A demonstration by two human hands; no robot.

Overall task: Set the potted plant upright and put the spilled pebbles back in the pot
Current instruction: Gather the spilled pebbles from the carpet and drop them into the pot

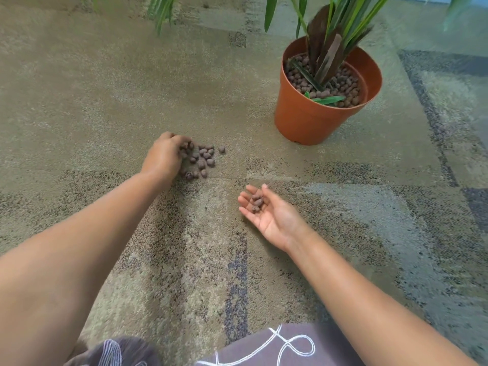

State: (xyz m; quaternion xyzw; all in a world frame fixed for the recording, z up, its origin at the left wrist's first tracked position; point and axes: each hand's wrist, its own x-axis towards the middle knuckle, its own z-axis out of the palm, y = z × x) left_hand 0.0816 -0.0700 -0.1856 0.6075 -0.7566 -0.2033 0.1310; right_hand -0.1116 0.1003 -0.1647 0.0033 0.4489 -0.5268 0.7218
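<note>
An orange plastic pot stands upright on the carpet at the upper right, with a green-leaved plant in it and brown clay pebbles filling its top. A small heap of spilled pebbles lies on the carpet left of the pot. My left hand rests palm down on the heap's left side, fingers curled around several pebbles. Nearer to me, my right hand lies palm up just above the carpet, cupping a few pebbles on its fingers.
Beige and grey patterned carpet covers the whole floor. Leaves of the plant hang in along the top edge. My knees in grey patterned cloth show at the bottom.
</note>
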